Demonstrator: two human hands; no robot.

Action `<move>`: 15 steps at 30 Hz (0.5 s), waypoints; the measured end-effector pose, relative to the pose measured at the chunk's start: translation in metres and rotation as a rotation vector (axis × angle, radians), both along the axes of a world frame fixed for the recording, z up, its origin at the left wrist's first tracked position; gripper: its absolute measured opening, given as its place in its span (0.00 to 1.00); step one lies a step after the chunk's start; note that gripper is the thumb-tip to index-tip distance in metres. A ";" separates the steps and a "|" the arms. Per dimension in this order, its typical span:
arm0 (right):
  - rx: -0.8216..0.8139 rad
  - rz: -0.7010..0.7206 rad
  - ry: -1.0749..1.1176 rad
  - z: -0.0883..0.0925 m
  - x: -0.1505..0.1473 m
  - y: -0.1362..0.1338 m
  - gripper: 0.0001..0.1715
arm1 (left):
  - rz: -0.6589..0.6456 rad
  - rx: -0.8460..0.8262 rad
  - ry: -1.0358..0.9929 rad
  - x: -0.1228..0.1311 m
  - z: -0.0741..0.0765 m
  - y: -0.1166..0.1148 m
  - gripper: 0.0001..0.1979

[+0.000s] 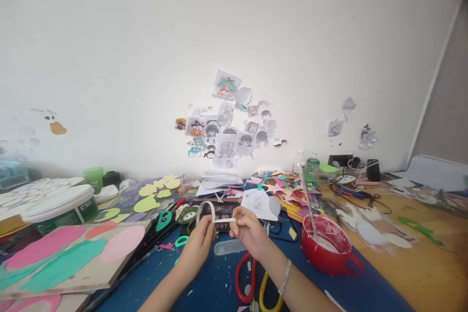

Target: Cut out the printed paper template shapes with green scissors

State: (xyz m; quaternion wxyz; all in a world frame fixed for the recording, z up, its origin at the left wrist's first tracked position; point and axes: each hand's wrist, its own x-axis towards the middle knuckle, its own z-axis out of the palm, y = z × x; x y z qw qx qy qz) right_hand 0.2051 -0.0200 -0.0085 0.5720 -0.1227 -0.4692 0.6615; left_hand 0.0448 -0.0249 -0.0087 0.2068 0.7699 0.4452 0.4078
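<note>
A narrow white strip (224, 220), apparently paper, is stretched between my two hands above the blue mat. My left hand (200, 241) pinches it near a bend, and a loop of it curls up over the fingers. Its other end sits between the thumb and fingertips of my right hand (249, 231), which wears a bracelet at the wrist. Behind the strip lies a dark box with printed lettering (232, 209). Below my hands are a clear plastic case (229, 247), red-handled scissors (239, 278) and a yellow handle (268, 295).
To the right stands a red cup (327, 256) with white stuff and a spoon (307, 200). A board with coloured paper shapes (73, 263) and a white-lidded tub (60, 202) are on the left. Paper scraps (285, 190) pile up behind, below drawings (224, 144) on the wall.
</note>
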 end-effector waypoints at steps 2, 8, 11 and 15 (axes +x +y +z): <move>0.007 -0.014 0.002 0.000 0.001 0.000 0.08 | -0.001 0.005 -0.005 -0.003 0.003 0.002 0.13; 0.069 -0.002 -0.117 0.007 -0.001 -0.009 0.09 | 0.079 0.063 0.015 -0.006 0.007 0.004 0.17; 0.072 0.017 -0.208 0.009 -0.006 -0.016 0.10 | 0.088 0.096 -0.004 -0.008 0.008 0.006 0.18; 0.098 0.023 -0.203 0.010 -0.006 -0.019 0.10 | 0.129 0.071 -0.077 -0.019 0.008 0.015 0.18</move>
